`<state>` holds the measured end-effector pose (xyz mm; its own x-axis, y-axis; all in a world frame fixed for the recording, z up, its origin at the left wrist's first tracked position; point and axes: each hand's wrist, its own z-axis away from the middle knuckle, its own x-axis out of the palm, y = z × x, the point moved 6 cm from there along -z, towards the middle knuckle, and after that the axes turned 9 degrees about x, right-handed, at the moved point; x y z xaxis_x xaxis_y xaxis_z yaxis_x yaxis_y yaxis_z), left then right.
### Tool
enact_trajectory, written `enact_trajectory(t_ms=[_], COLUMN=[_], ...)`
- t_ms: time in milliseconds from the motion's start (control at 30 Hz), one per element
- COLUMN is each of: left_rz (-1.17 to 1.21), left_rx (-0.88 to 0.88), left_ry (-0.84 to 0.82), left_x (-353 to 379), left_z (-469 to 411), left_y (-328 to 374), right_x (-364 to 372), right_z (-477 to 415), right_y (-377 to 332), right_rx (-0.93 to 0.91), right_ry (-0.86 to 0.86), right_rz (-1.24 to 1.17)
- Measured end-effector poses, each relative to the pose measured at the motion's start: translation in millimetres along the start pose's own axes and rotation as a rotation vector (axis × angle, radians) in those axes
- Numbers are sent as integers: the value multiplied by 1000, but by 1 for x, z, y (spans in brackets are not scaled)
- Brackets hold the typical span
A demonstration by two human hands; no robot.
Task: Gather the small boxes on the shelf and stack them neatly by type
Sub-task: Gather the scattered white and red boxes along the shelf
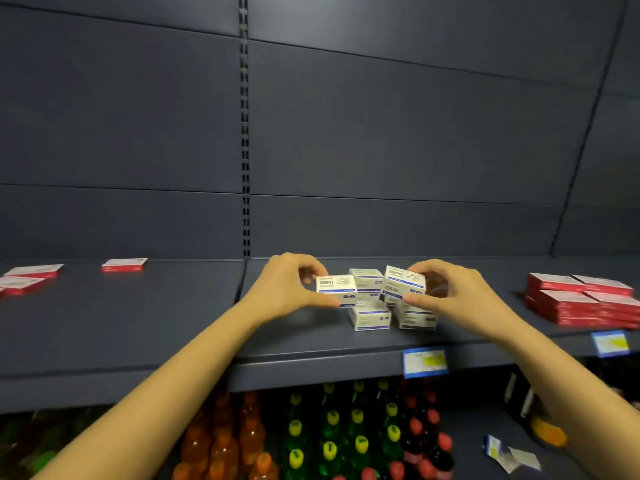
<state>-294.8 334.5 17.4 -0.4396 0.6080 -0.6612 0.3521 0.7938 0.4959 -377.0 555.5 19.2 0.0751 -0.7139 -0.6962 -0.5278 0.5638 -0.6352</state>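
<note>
So your left hand [291, 285] pinches one small white-and-blue cardboard box [336, 289], your right hand [446, 292] pinches another [403, 282], with the white box pile [372, 315] sitting right between them.

Two hands [287, 289] [446, 296], two price labels [425, 362] [610, 342]

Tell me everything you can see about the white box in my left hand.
The white box is small, rectangular and looks like cardboard, with dark printed characters on its top face and a blue band along the front. It looks closed. The left hand pinches its left end, thumb in front, fingers behind, holding it roughly level above the dark shelf, left of a pile of matching boxes. Whether it touches that pile is unclear.
</note>
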Motion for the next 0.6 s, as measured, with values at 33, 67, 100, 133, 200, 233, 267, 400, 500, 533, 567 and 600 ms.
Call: enact_trajectory(t_ms=[33, 67, 100, 133, 200, 233, 267, 400, 500, 533, 567, 600], left_rz=[-6, -19, -34, -46, -69, -85, -96, -85, -116, -121, -124, -131], left_rx=[2, 1, -7, -19, -46, -61, -77, -116, -109, -106, -104, -101], left_ry=[1, -1, -2, 2, 10, 8, 2, -2, 1, 15, 39, 72], left_x=[12, 22, 30, 37, 47, 51, 54, 63, 63, 62, 59, 54], left_z=[-3, -7, -9, -12, -18, -19, -20, -19, -15, -13, -10, -7], left_y=[5, 9, 11, 13, 15, 14, 14, 11, 11, 12, 12, 13], right_x=[-4, -7, -9, -11, -12, -13, -14, -15, -9, -6, -3, -2], right_z=[-2, -4, -5, -7, -11, -12, -14, -18, -19, -19, -19, -19], right_y=[9, 16, 23, 30, 39, 43, 45, 51, 53, 53, 53, 53], right_rx=[2, 5, 7, 9, 4, 0, -5, -21, -19, -19, -20, -27], right_ry=[5, 8, 7, 0, -22, -29, -32, -46, -91, -118, -142, -150], right_rz=[-4, -9, -16, -24, -36, -43, -52, -68, -60, -41, -1, 60])
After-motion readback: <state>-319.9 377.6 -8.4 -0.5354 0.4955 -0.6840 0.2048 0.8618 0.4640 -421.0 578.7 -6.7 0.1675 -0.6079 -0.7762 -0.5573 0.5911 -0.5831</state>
